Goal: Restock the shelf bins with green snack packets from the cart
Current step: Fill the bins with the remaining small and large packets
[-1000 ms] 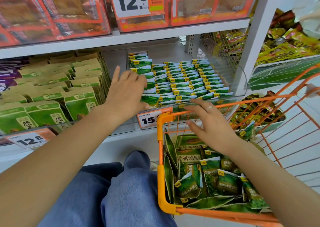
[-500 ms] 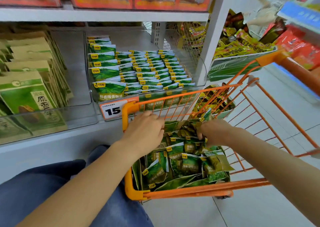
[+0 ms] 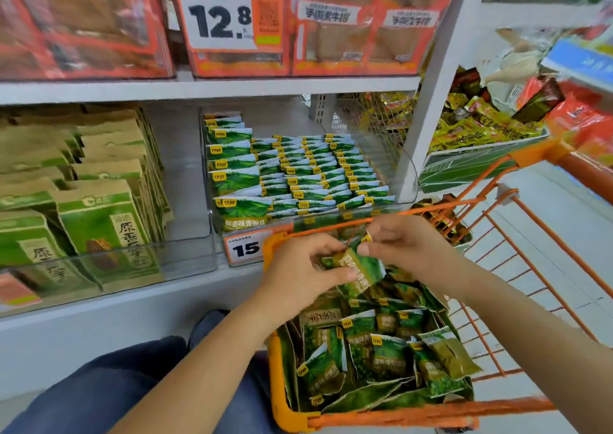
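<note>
Several green snack packets (image 3: 381,357) lie heaped in the orange cart (image 3: 292,410) at the lower right. Above the heap, my left hand (image 3: 302,271) and my right hand (image 3: 408,251) together hold a small bunch of green packets (image 3: 360,271), each pinching one side. The clear shelf bin (image 3: 212,208) just behind the cart's rim holds rows of the same green packets (image 3: 298,175), standing on edge, with larger ones in its left column.
A "15" price tag (image 3: 245,249) sits on the bin's front. Left of it stands a bin of green and brown boxes (image 3: 99,221). Red boxed goods (image 3: 351,22) fill the shelf above. Yellow packets (image 3: 481,128) lie in a bin at the right. My knees (image 3: 126,387) are below.
My left hand left the shelf bin and came down into the cart. Both hands dug into the heap, then lifted a bunch of green packets above it.
</note>
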Demonstrator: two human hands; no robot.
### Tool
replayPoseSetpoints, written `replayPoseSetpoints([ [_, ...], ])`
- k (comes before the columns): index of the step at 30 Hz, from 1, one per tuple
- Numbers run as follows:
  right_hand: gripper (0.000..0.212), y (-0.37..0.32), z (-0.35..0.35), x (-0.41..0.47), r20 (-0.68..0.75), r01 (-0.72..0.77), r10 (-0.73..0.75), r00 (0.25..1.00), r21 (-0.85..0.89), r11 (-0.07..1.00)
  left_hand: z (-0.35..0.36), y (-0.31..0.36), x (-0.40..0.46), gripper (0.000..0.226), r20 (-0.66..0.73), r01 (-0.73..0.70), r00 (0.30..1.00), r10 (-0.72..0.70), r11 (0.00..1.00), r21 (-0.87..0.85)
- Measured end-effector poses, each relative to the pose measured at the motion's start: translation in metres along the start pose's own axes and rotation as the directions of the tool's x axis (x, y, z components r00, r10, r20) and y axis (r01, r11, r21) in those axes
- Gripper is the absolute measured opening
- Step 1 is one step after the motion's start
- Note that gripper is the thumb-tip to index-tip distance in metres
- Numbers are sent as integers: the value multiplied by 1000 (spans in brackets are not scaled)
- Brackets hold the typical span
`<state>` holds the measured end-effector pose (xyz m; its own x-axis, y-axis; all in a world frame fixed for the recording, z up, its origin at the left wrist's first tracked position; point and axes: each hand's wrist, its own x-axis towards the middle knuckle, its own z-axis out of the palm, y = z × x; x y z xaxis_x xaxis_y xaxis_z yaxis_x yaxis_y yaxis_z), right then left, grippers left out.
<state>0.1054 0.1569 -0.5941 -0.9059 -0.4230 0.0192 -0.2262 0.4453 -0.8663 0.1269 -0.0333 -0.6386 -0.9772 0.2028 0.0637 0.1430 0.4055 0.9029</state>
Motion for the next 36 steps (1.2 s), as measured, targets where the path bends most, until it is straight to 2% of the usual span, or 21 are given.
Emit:
replayPoseSetpoints([
  [2,23,-17,5,8,-94,-11,29,995,186,982,-14,5,3,25,-148,-12,989,-14,985,-173],
  [4,30,-24,13,19,-13,-81,89,996,301,950,-28,8,7,23,-257,-47,966,-23,964,-262],
  [6,24,-26,24,31,49,-130,120,992,402,906,-43,10,10,20,-309,-81,951,8,971,-225],
  [8,11,-27,35,48,6,-137,150,989,448,883,-61,9,15,12,-347,-102,934,91,995,-14],
  [9,14,-26,37,59,-35,-141,174,984,437,888,-71,5,19,16,-398,-98,905,153,983,154],
  [11,19,-27,38,88,-127,-157,229,965,419,894,-95,-8,29,36,-489,-39,830,266,904,426],
  [12,17,-28,36,106,-168,-166,252,953,405,899,-105,-16,34,42,-528,8,808,263,890,455],
  [14,17,-23,32,144,-234,-192,290,928,367,910,-118,-31,42,48,-574,71,803,159,931,357],
  [16,25,-20,30,184,-221,-258,345,912,346,902,-119,-44,47,50,-584,94,811,45,974,205],
  [19,38,-15,34,236,-158,-422,482,862,303,854,-115,-52,57,48,-603,82,797,8,989,121],
  [21,30,-13,45,259,-142,-496,542,828,262,828,-113,-53,64,46,-624,66,781,-13,996,61],
  [24,18,-14,64,282,-31,-482,514,857,303,822,-112,-48,70,34,-658,42,739,-146,984,-171],
  [27,26,-10,61,291,-83,-431,453,888,196,881,-114,-48,74,21,-668,-56,699,-255,912,-407],
  [29,39,-2,50,296,-192,-368,385,903,118,922,-114,-51,77,25,-682,-65,675,-282,898,-435],
  [31,47,5,45,302,-254,-296,313,915,103,950,-111,-54,79,32,-709,-43,660,-249,929,-367],
  [33,50,5,48,306,-232,-241,263,937,119,963,-110,-56,80,41,-723,-22,652,-228,947,-319],
  [36,51,7,57,319,-222,-193,213,951,106,975,-110,-57,80,43,-726,-20,650,-225,950,-312],
])
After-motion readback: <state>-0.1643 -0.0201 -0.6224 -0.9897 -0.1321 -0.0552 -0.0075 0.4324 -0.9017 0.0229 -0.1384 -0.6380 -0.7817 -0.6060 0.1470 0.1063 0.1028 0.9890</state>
